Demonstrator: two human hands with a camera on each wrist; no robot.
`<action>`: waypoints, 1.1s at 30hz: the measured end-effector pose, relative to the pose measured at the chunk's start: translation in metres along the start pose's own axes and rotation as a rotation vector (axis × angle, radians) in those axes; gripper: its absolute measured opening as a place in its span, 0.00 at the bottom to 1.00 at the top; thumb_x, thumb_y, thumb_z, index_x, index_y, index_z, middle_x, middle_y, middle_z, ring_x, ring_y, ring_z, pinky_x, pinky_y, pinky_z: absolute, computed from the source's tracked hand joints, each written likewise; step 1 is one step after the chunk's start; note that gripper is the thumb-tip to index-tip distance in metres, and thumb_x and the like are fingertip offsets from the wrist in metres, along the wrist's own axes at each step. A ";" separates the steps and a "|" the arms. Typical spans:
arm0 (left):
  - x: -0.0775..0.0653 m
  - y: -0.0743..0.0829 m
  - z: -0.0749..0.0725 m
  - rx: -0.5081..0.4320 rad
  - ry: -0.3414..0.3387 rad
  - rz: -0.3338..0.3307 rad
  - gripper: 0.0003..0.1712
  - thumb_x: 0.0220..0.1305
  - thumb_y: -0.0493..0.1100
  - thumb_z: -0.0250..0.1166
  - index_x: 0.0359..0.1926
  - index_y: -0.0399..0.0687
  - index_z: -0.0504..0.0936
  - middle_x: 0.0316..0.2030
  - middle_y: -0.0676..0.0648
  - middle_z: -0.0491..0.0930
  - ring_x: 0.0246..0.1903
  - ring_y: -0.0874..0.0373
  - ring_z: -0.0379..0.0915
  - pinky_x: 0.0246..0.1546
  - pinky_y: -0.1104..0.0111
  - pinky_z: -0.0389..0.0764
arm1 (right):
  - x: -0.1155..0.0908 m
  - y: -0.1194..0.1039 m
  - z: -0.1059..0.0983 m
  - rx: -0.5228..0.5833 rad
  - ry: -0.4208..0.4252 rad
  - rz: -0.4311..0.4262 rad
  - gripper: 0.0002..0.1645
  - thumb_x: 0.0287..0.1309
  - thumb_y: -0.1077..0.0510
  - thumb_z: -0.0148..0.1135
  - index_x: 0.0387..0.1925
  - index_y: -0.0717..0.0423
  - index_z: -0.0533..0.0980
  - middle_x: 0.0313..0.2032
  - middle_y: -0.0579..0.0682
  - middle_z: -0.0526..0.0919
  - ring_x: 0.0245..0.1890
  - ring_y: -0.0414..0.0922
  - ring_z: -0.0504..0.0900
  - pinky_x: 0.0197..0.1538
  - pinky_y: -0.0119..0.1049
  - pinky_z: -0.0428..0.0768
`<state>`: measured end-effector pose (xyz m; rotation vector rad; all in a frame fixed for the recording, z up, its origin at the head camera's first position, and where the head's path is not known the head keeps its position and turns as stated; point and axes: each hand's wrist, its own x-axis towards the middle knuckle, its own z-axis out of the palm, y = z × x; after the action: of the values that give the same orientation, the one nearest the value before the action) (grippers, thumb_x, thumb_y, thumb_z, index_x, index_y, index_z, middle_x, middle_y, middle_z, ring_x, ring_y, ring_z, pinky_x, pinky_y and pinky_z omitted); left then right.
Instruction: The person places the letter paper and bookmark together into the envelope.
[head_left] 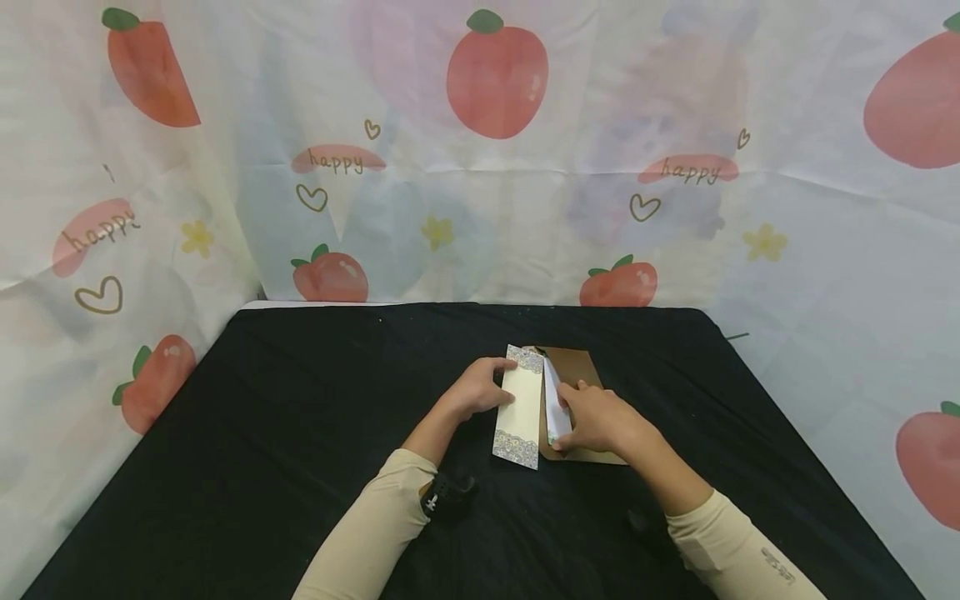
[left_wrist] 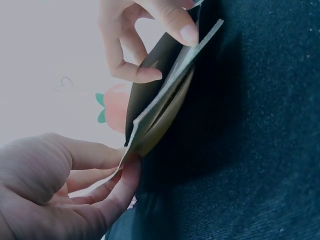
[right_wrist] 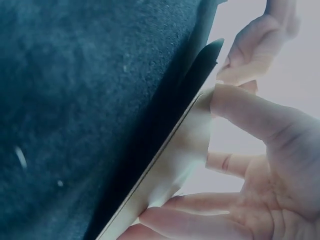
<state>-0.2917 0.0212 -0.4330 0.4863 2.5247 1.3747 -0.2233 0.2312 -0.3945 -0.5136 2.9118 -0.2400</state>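
Note:
A cream paper card (head_left: 521, 408) with grey lace-patterned ends stands slightly tilted near the middle of the black table. My left hand (head_left: 474, 390) pinches its left edge between thumb and fingers; in the left wrist view the fingers (left_wrist: 117, 187) bend round that edge. Just right of it, my right hand (head_left: 603, 417) holds a narrow white card (head_left: 553, 396) with a little green print at its lower end, thumb low and fingers higher. Beneath both cards lies a brown kraft-paper sheet or folder (head_left: 577, 364), partly covered by the right hand.
Black cloth (head_left: 300, 433) covers the table. Behind and at both sides hangs a pale curtain (head_left: 525, 217) printed with red fruit, hearts and the word "happy". A black band (head_left: 444, 493) is on the left wrist.

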 end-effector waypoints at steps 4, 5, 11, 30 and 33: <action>0.001 0.001 0.000 0.013 0.006 -0.004 0.33 0.59 0.27 0.72 0.67 0.36 0.78 0.59 0.34 0.75 0.51 0.46 0.73 0.44 0.62 0.81 | -0.001 0.001 -0.001 0.008 -0.008 -0.023 0.29 0.51 0.49 0.81 0.46 0.56 0.74 0.34 0.52 0.73 0.29 0.47 0.74 0.37 0.49 0.76; 0.001 0.001 0.000 0.014 0.009 -0.005 0.32 0.59 0.27 0.72 0.66 0.35 0.78 0.58 0.34 0.76 0.51 0.46 0.73 0.44 0.62 0.81 | -0.001 0.001 -0.001 0.008 -0.010 -0.027 0.27 0.53 0.51 0.79 0.46 0.57 0.74 0.34 0.52 0.74 0.29 0.47 0.74 0.36 0.47 0.76; 0.001 0.006 -0.001 0.004 0.015 -0.016 0.32 0.58 0.26 0.72 0.65 0.33 0.79 0.57 0.34 0.76 0.51 0.47 0.73 0.45 0.62 0.81 | 0.000 0.003 -0.002 0.030 -0.029 -0.039 0.21 0.56 0.61 0.71 0.49 0.58 0.73 0.35 0.52 0.74 0.27 0.47 0.74 0.31 0.43 0.75; 0.005 0.004 0.010 0.021 0.092 0.031 0.32 0.56 0.30 0.76 0.63 0.33 0.80 0.52 0.36 0.79 0.52 0.45 0.75 0.45 0.61 0.81 | 0.001 0.004 -0.003 0.078 -0.017 -0.069 0.21 0.55 0.60 0.70 0.48 0.57 0.71 0.31 0.49 0.72 0.23 0.45 0.70 0.28 0.40 0.69; 0.007 0.007 0.011 0.060 0.132 0.072 0.32 0.53 0.30 0.77 0.61 0.31 0.80 0.45 0.38 0.79 0.43 0.49 0.73 0.41 0.62 0.79 | 0.001 0.005 -0.004 0.095 -0.016 -0.066 0.21 0.56 0.60 0.69 0.48 0.57 0.71 0.28 0.49 0.71 0.21 0.45 0.69 0.26 0.39 0.68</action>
<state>-0.2926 0.0358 -0.4338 0.5187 2.6855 1.4022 -0.2264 0.2357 -0.3914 -0.5931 2.8542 -0.3796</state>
